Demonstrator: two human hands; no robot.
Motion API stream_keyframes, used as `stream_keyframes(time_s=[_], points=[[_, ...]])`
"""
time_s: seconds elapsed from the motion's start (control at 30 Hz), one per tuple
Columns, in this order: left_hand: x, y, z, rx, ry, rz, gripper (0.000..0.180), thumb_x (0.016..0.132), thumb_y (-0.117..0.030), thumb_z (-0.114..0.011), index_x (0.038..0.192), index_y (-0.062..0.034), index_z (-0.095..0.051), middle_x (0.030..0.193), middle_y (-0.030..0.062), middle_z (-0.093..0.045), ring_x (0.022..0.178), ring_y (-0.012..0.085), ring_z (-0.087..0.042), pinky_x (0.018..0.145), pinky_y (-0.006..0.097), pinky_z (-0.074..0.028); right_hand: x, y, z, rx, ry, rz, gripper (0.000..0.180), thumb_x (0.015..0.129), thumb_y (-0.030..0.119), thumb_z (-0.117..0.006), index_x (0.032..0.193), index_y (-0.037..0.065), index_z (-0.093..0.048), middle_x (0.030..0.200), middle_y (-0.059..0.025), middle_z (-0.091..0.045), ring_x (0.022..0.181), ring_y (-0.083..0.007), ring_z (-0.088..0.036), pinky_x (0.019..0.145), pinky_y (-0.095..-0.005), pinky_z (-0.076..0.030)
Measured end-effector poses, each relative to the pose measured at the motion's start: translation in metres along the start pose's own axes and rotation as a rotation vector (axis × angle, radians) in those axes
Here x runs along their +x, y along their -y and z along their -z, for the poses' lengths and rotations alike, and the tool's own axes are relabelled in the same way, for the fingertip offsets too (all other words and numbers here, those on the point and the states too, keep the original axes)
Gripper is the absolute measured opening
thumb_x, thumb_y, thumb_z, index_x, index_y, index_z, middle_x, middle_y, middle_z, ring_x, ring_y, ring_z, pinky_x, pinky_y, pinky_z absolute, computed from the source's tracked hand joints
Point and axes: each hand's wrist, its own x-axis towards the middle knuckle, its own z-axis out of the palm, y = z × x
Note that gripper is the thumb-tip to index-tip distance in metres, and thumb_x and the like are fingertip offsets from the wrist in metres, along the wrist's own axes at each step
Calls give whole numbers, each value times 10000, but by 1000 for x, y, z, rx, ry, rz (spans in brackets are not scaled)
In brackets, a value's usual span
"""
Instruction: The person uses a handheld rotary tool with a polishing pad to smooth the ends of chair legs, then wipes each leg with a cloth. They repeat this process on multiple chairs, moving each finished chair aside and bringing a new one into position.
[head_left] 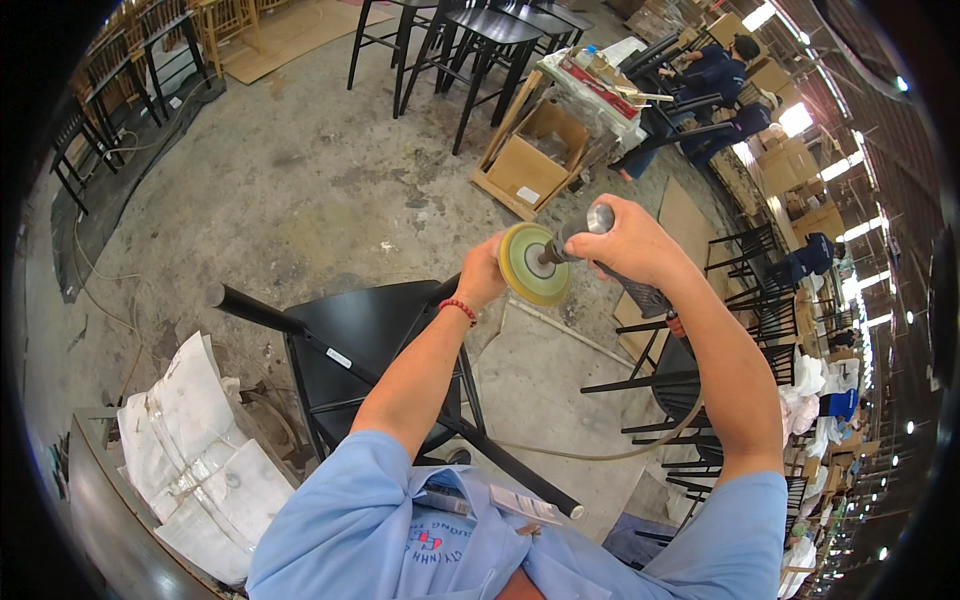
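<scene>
My right hand (632, 240) is closed around a hand-held air sander (640, 290) with a silver cap and a dark handle. A round yellow-green sanding pad (537, 264) is fitted at the sander's front, facing left. My left hand (484, 272), with a red bead bracelet at the wrist, grips the pad's left edge; most of its fingers are hidden behind the pad. Below my left forearm a black chair (345, 325) lies tilted, its seat and legs showing and one leg reaching toward my body. A small white label (338, 358) is on it.
A thin hose (610, 457) loops from the sander across the floor sheet. White wrapped bundles (190, 440) stand at the lower left beside a metal surface (110, 500). Black stools (490, 30), a cardboard box (530, 165) and a cluttered workbench (600, 85) are ahead. Several people (720, 75) work at the right.
</scene>
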Motion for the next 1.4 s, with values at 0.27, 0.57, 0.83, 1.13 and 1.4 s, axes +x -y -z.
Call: stream_keyframes(time_s=[0.27,0.57,0.83,1.13,1.4], points=[[6,-1,0,114,156,345,275,820,-140,-723,1059,-60,-612,979,171,-685,919,348,-651,799,403,-507,12,-27,22,61,-147,-94,410,748,258,-779,981,-12,-577,737,-82,-629,542,-139,-593,539,-308,-496],[4,9,-2,79,126,316,262,825,-120,-725,1054,-59,-612,975,159,-684,920,324,-655,809,386,-506,1,-23,-2,-40,-197,-30,324,779,199,-765,953,8,-570,697,-54,-606,562,-109,-591,534,-264,-463],[4,11,2,30,132,278,261,822,-165,-738,1034,-68,-619,941,161,-687,891,343,-654,784,395,-510,-14,-10,-2,-4,-39,-31,434,752,274,-759,1028,-6,-578,721,-72,-623,598,-133,-611,581,-293,-487],[3,6,-1,26,110,267,232,844,-205,-728,973,-61,-601,904,171,-676,867,360,-648,753,407,-503,-15,6,6,-93,9,-54,380,751,265,-757,960,4,-577,687,-64,-627,588,-135,-602,574,-299,-469],[2,3,-1,29,133,304,234,847,-197,-723,986,-56,-599,942,178,-675,890,368,-645,771,412,-500,-18,3,5,-32,3,-72,361,743,276,-755,912,11,-577,650,-53,-619,573,-139,-592,587,-300,-458]])
